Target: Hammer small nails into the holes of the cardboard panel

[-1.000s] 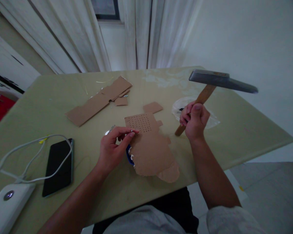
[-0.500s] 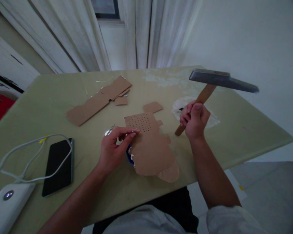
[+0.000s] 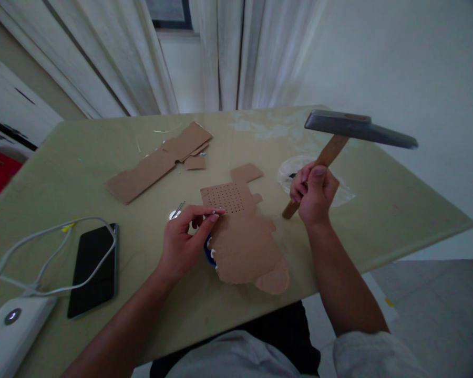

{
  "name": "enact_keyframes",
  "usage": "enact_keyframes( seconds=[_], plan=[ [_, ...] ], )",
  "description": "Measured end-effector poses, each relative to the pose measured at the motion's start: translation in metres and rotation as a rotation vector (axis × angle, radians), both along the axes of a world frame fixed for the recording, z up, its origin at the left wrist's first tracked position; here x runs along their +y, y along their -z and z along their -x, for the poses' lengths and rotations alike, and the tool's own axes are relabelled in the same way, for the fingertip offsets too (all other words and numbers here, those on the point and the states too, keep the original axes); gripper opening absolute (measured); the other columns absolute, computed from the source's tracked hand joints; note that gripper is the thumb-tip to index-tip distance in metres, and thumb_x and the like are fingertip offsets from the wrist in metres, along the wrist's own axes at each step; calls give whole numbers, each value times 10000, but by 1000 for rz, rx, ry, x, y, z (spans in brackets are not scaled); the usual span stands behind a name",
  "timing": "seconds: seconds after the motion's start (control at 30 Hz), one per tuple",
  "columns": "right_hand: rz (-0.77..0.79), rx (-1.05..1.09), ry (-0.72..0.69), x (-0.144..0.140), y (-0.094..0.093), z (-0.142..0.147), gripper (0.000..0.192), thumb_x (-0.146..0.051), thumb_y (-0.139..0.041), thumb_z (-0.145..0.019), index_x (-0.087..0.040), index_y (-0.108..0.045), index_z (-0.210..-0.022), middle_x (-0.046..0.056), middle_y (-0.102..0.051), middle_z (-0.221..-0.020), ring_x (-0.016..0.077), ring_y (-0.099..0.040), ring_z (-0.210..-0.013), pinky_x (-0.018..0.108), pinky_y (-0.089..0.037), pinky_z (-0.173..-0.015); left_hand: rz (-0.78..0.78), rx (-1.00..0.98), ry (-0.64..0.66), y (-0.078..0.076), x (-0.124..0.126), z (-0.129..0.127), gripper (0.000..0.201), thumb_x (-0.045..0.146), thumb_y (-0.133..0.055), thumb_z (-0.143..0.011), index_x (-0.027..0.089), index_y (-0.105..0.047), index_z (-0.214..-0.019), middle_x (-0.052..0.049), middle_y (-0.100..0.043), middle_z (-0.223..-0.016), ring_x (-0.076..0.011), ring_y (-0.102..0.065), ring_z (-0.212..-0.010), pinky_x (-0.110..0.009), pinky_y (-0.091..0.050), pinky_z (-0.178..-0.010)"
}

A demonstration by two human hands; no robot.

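Right hand (image 3: 314,195) is closed around the wooden handle of a hammer (image 3: 357,129), gripping it low, with the steel head raised above the table (image 3: 398,210) and well clear of the work. Left hand (image 3: 181,239) pinches a small nail (image 3: 213,212) between thumb and forefinger at the left edge of the card (image 3: 242,236); whether the nail tip touches the card cannot be told. The card lies flat near the table's front edge, its dotted grid (image 3: 224,198) just beyond the left fingertips. Something blue (image 3: 207,251) shows under the card's left edge.

Procedure, as judged from this position:
- Seat the nail upright on one grid dot before striking.
- Hold the nail near its tip so the fingers stay below the head's path.
- Start with light taps; the thin card should need little force.
- Bring the head down square to the nail, since a tilted blow may bend it or skid onto the fingers.
- Keep the card from shifting.

Loose nails (image 3: 177,211) lie just beyond the left hand. A phone (image 3: 92,268) with a cable (image 3: 47,236) across it lies well to the left.
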State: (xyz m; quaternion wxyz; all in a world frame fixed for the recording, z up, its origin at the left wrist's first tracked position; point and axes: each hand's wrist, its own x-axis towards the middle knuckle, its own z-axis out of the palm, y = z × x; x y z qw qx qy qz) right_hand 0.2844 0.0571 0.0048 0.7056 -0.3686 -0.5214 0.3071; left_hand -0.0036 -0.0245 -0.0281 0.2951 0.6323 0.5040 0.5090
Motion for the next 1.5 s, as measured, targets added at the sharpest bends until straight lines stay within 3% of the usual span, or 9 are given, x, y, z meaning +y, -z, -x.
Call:
enact_keyframes(
  seconds=[0.87, 1.5],
  plan=[
    [28, -2, 13, -2, -3, 2, 610, -809, -765, -936, -271, -530, -770, -116, -344, -537, 80, -289, -366, 215, -272, -314, 31, 4, -19, -1, -1, -1, 172, 420, -769, -1053, 276, -857, -1086, -62, -878, -1054, -227, -781, -908, -381, -604, -766],
    [36, -11, 19, -2, -2, 2, 626, -829, -751, -934, -271, -526, -761, -113, -331, -536, 78, -278, -369, 216, -262, -318, 23, -1, -20, -5, -3, -2, 151, 404, -772, -1053, 295, -872, -1082, -53, -872, -1030, -214, -754, -861, -369, -573, -732]
  ],
)
